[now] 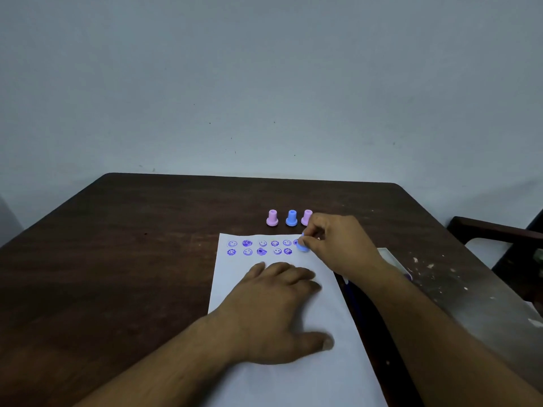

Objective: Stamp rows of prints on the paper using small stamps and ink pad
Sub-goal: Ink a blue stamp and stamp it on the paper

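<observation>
Both forearms are bare to the frame's edge, with no sleeve, watch or ring showing on the left hand (pixel 273 312) or the right hand (pixel 338 245), and the nails are short and unpainted.

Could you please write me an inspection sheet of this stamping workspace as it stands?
Surface: dark wooden table, pale smears along its right side.
Job's things: white paper with two rows of purple prints near its far edge; three spare stamps, pink, blue, pink, upright beyond the paper; a blue stamp at the right end of the rows; what may be the ink pad right of the paper, mostly hidden by the forearm.
Clutter: nothing seen.
Hands: left hand flat on the paper; right hand pinching the blue stamp.
Cables: nothing seen.
Surroundings: plain pale wall; dark chair at right.
</observation>
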